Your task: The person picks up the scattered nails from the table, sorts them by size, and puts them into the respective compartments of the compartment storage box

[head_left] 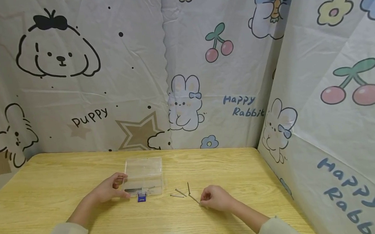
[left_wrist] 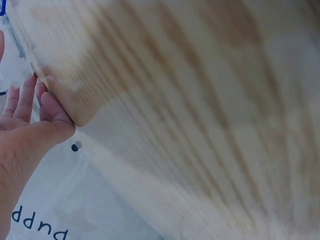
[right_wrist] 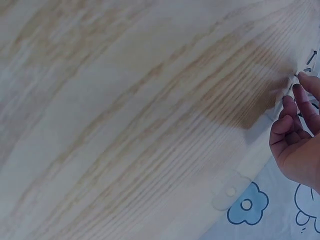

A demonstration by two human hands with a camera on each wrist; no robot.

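A clear plastic box (head_left: 143,167) with a blue clasp (head_left: 142,197) lies on the table, its lid raised at the back. Thin metal pieces (head_left: 133,190) lie along its front compartment. My left hand (head_left: 111,187) holds the box's left side, thumb by the front corner and fingers farther back. To the right of the box, several thin metal nails (head_left: 181,192) lie loose. One slanting nail (head_left: 194,199) has its near end at the fingertips of my right hand (head_left: 218,199), pinched between thumb and forefinger. In the right wrist view, the hand (right_wrist: 297,135) partly hides the nails.
The wooden table (head_left: 66,172) has a light, grained top. Behind it hangs a printed cloth (head_left: 135,88), and another printed cloth (head_left: 318,131) comes down along the right edge.
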